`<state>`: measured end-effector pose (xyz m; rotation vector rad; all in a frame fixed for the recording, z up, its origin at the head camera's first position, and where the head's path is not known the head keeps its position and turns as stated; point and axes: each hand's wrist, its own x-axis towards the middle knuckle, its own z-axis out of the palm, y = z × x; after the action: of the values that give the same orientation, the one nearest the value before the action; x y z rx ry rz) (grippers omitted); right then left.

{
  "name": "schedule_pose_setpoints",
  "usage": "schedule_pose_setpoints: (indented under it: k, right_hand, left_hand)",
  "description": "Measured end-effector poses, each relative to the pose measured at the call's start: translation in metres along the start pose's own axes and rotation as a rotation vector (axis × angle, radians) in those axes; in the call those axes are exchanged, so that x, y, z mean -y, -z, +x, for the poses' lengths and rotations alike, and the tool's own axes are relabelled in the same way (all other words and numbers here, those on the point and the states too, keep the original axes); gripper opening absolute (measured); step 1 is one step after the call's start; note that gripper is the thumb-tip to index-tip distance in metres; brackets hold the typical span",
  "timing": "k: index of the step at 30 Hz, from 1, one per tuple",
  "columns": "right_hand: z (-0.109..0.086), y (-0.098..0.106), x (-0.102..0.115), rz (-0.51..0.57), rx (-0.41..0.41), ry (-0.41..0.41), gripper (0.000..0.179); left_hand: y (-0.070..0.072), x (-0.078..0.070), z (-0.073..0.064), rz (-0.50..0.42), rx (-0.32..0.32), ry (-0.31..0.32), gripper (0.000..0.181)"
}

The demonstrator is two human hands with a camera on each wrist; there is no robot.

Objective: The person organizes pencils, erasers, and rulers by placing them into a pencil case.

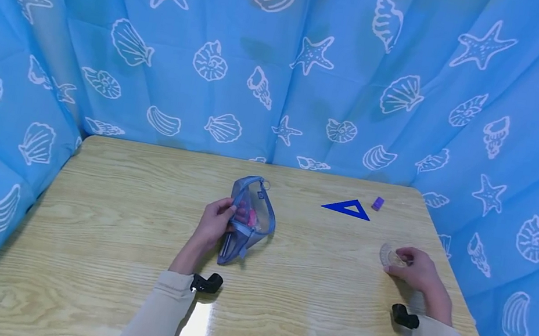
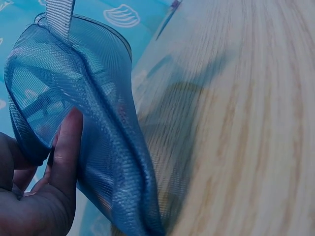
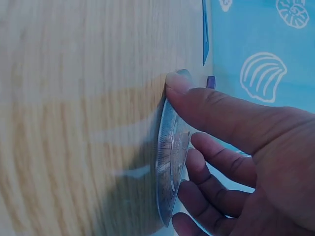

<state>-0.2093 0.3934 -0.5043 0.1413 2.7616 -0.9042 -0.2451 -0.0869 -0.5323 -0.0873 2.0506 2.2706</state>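
Note:
My left hand (image 1: 215, 222) grips the rim of a blue mesh pencil pouch (image 1: 238, 239), whose zipped mouth gapes toward the right. Through the mesh a pink item (image 1: 253, 218) shows inside, with a dark slim thing lower down. In the left wrist view, the thumb and fingers pinch the pouch's (image 2: 106, 142) edge. Far to the right, my right hand (image 1: 417, 269) holds a clear protractor (image 1: 385, 254) by its edges, thumb on one side and fingers on the other. The right wrist view shows the protractor (image 3: 170, 157) close over the wooden table, its scale marks visible.
A blue set square (image 1: 334, 206) lies on the table (image 1: 113, 284) toward the back right. Beside it sits a small purple block (image 1: 377, 203). Blue curtains (image 1: 268, 44) with white shells and starfish border the table at the back and both sides.

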Motion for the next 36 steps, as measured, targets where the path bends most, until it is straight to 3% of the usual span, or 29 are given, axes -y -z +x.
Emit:
schedule_pose_setpoints:
  k: [5, 12, 21, 28, 36]
  right_hand:
    - [0.003, -0.001, 0.002, -0.018, 0.016, -0.033, 0.067]
    - [0.002, -0.002, 0.007, -0.046, -0.032, -0.041, 0.060]
    - [-0.006, 0.001, 0.014, -0.035, -0.118, 0.044, 0.032]
    - [-0.014, 0.002, 0.028, 0.028, -0.120, 0.080, 0.027]
    - [-0.018, -0.008, 0.055, 0.177, -0.078, 0.087, 0.030]
  left_hand:
    - [0.001, 0.001, 0.001, 0.013, -0.009, 0.009, 0.028]
    - [0.001, 0.000, -0.001, 0.002, -0.007, 0.013, 0.028]
    - [0.002, 0.000, 0.000, -0.005, 0.001, 0.003, 0.028]
    - [0.004, -0.001, 0.000, 0.005, -0.010, -0.007, 0.028]
    - [0.004, -0.006, -0.002, 0.015, -0.008, -0.003, 0.027]
